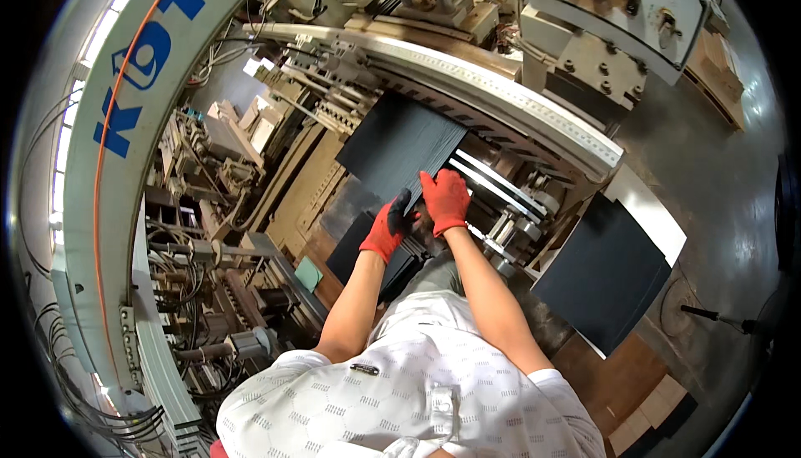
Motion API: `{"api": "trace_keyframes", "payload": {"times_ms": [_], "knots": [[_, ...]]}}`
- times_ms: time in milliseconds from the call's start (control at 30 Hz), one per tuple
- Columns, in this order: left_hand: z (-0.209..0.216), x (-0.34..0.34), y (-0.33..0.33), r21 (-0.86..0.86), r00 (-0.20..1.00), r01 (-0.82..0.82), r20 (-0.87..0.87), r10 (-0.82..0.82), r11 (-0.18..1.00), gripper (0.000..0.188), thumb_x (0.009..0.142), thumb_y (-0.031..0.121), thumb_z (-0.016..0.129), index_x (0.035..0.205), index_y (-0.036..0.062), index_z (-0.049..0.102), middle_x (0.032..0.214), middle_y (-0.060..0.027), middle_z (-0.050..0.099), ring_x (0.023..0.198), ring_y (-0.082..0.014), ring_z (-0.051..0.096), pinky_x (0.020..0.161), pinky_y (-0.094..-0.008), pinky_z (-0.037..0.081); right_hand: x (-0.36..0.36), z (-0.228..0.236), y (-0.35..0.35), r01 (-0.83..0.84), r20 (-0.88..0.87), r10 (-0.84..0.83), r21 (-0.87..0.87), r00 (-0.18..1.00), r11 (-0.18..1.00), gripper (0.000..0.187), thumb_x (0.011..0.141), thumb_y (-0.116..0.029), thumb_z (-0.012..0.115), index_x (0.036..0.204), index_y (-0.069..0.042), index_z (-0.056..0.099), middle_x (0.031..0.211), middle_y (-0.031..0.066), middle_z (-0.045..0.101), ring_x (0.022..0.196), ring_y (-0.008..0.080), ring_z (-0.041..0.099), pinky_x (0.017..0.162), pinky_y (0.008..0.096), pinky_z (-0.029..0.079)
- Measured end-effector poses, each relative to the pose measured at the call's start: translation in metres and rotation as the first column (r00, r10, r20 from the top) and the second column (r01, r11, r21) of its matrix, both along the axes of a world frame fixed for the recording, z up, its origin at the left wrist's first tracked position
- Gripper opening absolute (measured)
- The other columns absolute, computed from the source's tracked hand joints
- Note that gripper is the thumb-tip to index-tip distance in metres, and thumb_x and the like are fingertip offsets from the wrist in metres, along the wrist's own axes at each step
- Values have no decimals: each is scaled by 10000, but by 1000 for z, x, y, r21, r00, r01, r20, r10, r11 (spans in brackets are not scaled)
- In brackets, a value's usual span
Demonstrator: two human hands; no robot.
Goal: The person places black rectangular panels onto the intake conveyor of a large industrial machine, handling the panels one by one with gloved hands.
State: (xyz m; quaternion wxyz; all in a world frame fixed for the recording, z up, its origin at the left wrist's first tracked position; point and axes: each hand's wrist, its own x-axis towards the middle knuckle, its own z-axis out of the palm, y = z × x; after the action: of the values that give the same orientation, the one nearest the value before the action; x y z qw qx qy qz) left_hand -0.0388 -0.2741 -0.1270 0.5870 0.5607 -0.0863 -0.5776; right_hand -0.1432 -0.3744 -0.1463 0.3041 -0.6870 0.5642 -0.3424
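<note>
A stack of black sheets (399, 145) lies on the machine bed in front of me, its layered near edge facing my hands. My left hand (389, 226), in a red glove with a dark palm, is at the near corner of this stack. Its fingers are stretched out and the thumb stands apart. My right hand (446, 199), also red-gloved, is closed at the stack's near right edge with its fingers curled in. The glove partly hides its fingertips. Below my left hand lies another dark pile (355, 245), partly covered by my forearm.
On the right, black sheets (605, 274) rest over a white board (647, 212). A pale curved rail (501, 78) crosses behind the stack. Metal rollers (509, 229) stand right of my hands. A control box (622, 7) is at the upper right, and machine parts (217, 291) crowd the left.
</note>
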Motion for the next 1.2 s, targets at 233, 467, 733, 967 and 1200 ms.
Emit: {"api": "trace_keyframes", "payload": {"times_ms": [233,467,733,967,1200], "knots": [[-6,8,1,42,1000,12,-29,-11,999,353,954,421,611,1061,89,555,939,-28,560,742,-158,567,683,-313,531,1,1,1,-114,7,114,96,993,989,476,871,-481,617,740,-24,591,859,194,622,882,401,588,775,507,447],[-18,-2,14,-47,740,-288,623,253,957,634,857,357,724,1306,53,393,1032,-136,554,1026,-251,573,855,-380,498,9,11,7,-117,-133,117,9,984,993,472,916,-444,570,708,-20,572,814,176,617,845,384,591,745,498,444],[45,76,-42,-54,-114,107,991,66,993,797,829,373,679,1451,8,339,1442,-237,409,1345,-391,375,1110,-499,289,18,23,14,-24,-289,-5,-97,957,995,499,903,-429,558,644,-4,582,756,194,623,781,390,601,677,507,440],[8,77,-136,379,-227,298,920,-321,876,736,923,523,494,1474,54,356,1508,-180,378,1393,-371,335,1131,-536,242,21,17,21,-30,-322,-43,-217,946,976,456,912,-363,533,641,0,589,721,198,610,730,403,595,629,517,428],[2,62,0,131,-291,531,956,35,837,521,929,396,544,1363,109,518,1428,-131,485,1367,-333,376,1142,-533,227,13,-16,20,-147,-233,46,-442,971,885,321,902,-234,528,664,-22,564,701,176,581,666,378,565,592,467,410]]}}
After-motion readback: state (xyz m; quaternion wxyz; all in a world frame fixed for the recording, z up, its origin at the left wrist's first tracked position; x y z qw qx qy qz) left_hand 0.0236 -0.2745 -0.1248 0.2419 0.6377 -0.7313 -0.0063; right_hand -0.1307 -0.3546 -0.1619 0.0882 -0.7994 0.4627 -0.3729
